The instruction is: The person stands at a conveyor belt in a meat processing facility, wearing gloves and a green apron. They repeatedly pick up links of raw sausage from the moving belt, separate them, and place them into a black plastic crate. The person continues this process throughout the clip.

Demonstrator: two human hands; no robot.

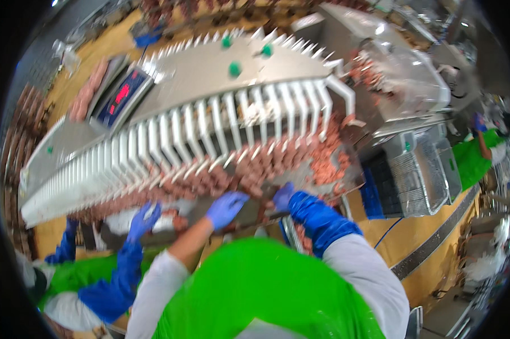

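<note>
My left hand (225, 209), in a purple-blue glove, is at the near edge of a metal work surface (201, 210), fingers stretched to the right and nothing visible in them. Close by on its right is my right hand (283, 197), gloved alike, with a blue sleeve cover (322, 220) on the forearm. Its fingers are blurred and partly hidden, so I cannot tell whether they grip anything. Just beyond both hands lies a long row of pink-brown meat pieces (249, 172), under a rack of white curved arms (209, 127). Loose pink meat scraps (326, 161) lie farther right.
At my left a co-worker's gloved hand (144, 220) reaches to the same row. A red-lit display (121, 98) stands beyond the rack. To the right are stacked crates (416, 169), a bin of meat (373, 73) and another person in a green apron (474, 158).
</note>
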